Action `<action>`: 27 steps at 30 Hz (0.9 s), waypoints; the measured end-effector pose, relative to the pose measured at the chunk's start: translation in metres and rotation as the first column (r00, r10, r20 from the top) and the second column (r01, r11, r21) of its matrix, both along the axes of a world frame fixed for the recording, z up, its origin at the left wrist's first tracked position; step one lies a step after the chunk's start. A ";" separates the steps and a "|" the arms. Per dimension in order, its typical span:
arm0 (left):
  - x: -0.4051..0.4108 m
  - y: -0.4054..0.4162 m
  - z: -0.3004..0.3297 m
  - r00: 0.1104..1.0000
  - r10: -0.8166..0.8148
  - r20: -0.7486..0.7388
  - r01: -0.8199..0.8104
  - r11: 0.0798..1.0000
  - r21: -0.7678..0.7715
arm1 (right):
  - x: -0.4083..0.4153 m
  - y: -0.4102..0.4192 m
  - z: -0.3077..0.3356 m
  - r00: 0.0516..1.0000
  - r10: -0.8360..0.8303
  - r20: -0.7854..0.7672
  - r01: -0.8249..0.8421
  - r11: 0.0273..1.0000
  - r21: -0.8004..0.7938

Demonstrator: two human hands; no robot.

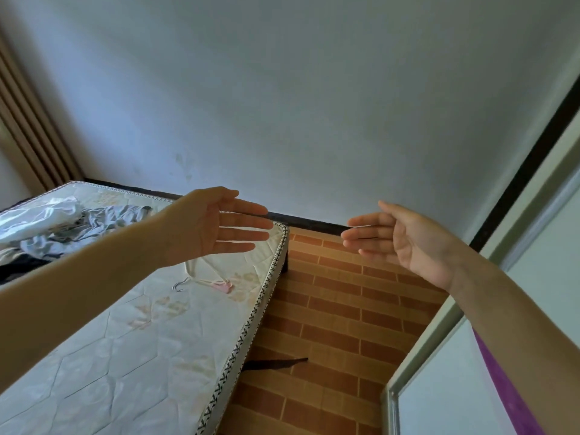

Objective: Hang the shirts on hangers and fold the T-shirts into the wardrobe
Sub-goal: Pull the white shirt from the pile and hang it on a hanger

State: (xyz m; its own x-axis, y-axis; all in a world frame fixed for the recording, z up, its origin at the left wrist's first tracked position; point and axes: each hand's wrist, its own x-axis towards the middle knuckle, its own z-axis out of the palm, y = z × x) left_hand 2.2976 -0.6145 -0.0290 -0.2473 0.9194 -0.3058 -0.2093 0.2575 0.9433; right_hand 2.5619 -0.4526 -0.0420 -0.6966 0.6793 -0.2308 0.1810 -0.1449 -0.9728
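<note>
The left hand [213,226] and right hand [398,238] are both held out in the air with fingers straight, palms facing each other, grasping nothing. The clothes [62,227] lie in a crumpled heap at the far left of the mattress [131,350], well apart from either hand (which pieces are shirts and which T-shirts cannot be told). A hanger [204,276] lies on the mattress below the left hand, with nothing on it. The wardrobe [470,387] shows only as a frame edge at the right. Judging by this, nothing looks hung or folded yet; nearly all the work seems left.
</note>
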 end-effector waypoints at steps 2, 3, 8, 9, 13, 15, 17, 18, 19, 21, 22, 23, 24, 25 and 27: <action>-0.021 0.026 0.001 0.999 0.011 0.031 -0.011 1.000 0.004 | -0.024 0.022 0.007 1.000 -0.002 0.011 0.002 1.000 0.006; -0.031 0.039 0.002 0.999 0.019 0.043 -0.019 1.000 0.002 | -0.036 0.034 0.010 1.000 -0.007 0.008 0.007 1.000 0.006; -0.078 0.099 0.001 0.999 0.019 0.050 -0.019 1.000 0.001 | -0.082 0.089 0.008 0.998 -0.048 -0.028 0.047 0.998 -0.031; -0.085 0.110 0.000 0.998 0.018 0.052 -0.017 1.000 -0.004 | -0.089 0.098 0.006 0.998 -0.053 -0.026 0.052 0.998 -0.040; -0.107 0.155 -0.011 0.997 0.022 0.068 -0.021 1.000 -0.016 | -0.110 0.139 -0.009 0.997 -0.072 -0.010 0.071 0.993 -0.090; -0.114 0.181 -0.017 0.998 0.020 0.066 -0.019 0.999 -0.027 | -0.118 0.165 -0.017 0.997 -0.076 -0.002 0.076 0.991 -0.109; -0.121 0.209 -0.024 0.998 0.028 0.062 -0.026 0.999 -0.033 | -0.125 0.192 -0.024 0.998 -0.069 0.011 0.070 0.990 -0.121; -0.125 0.224 -0.027 0.997 0.036 0.063 -0.034 0.999 -0.032 | -0.129 0.208 -0.027 0.998 -0.066 0.017 0.068 0.990 -0.126; -0.127 0.240 -0.030 0.997 0.048 0.066 -0.046 0.998 -0.030 | -0.133 0.224 -0.030 0.998 -0.064 0.020 0.066 0.989 -0.129; -0.131 0.274 -0.035 0.995 0.067 0.069 -0.066 0.997 -0.027 | -0.140 0.260 -0.035 0.998 -0.059 0.020 0.061 0.990 -0.131; -0.131 0.293 -0.036 0.995 0.072 0.065 -0.071 0.997 -0.026 | -0.143 0.280 -0.038 0.998 -0.055 0.017 0.057 0.990 -0.131; -0.131 0.311 -0.037 0.995 0.077 0.062 -0.076 0.997 -0.023 | -0.146 0.300 -0.040 0.999 -0.052 0.012 0.053 0.990 -0.133; -0.131 0.330 -0.038 0.994 0.086 0.064 -0.085 0.996 -0.020 | -0.148 0.320 -0.041 0.999 -0.049 0.004 0.049 0.989 -0.137; -0.131 0.349 -0.037 0.993 0.096 0.070 -0.095 0.995 -0.017 | -0.151 0.341 -0.042 0.999 -0.047 -0.004 0.046 0.989 -0.142; -0.128 0.390 -0.035 0.989 0.120 0.088 -0.120 0.993 -0.007 | -0.157 0.382 -0.038 0.999 -0.047 -0.020 0.043 0.987 -0.156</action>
